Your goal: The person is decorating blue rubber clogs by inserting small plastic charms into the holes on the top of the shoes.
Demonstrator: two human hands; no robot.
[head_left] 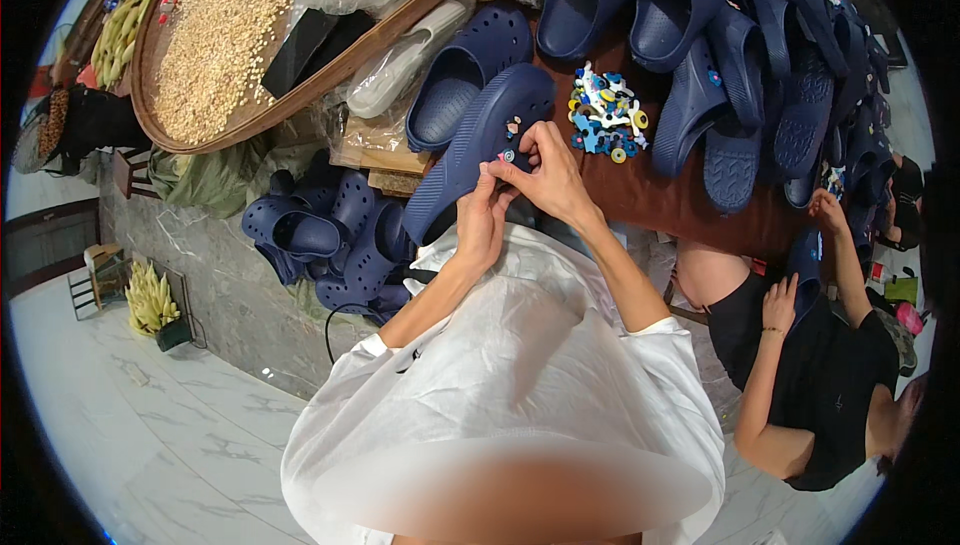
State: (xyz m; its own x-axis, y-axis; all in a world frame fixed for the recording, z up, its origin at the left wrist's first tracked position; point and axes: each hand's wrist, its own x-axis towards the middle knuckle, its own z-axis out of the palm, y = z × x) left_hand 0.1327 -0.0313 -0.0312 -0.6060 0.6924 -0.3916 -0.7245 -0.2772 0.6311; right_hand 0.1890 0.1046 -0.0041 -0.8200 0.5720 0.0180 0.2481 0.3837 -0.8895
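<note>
A navy clog (pixel 487 118) with holes in its upper stands tilted in front of me. My left hand (pixel 480 225) is closed at the clog's near side, thumb up against the upper. Bent over the same upper, my right hand (pixel 548 177) has its thumb and fingertips closed around a small pink and pale shoe charm (pixel 508 156). Another little charm (pixel 513 127) sits on the upper just beyond. How deep the charm is in its hole is hidden by my fingers. Right of the clog lies a pile of colourful charms (pixel 606 113) on the brown tabletop (pixel 640 190).
Many navy clogs (pixel 670 10) crowd the table's far and right side; more clogs (pixel 320 235) heap at lower left. A round basket (pixel 290 95) of pale kernels stands far left. At right, a person in black (pixel 830 385) handles another clog (pixel 804 270).
</note>
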